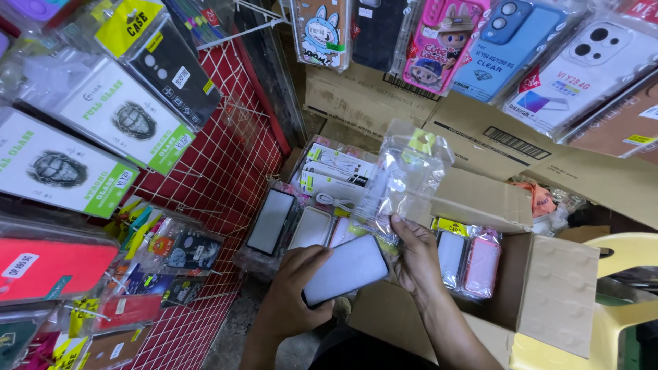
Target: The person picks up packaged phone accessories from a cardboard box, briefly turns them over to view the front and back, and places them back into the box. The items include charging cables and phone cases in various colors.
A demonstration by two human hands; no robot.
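Observation:
My left hand [293, 288] grips a white rectangular phone case [346, 268], held flat and tilted, by its lower left end. My right hand [415, 257] pinches the bottom of a clear plastic sleeve [404, 175] with a yellow hang tab, holding it upright just above the case. Both hands hover over an open cardboard box [548, 294] packed with several bagged phone cases [469, 257] in white, pink and black.
A red wire-grid rack [205, 185] on the left carries packaged cases and screen-protector boxes [123, 116]. More bagged cases hang along the top [445, 41]. Closed cardboard boxes [493, 137] stand behind. A yellow plastic chair [617, 274] sits at the right.

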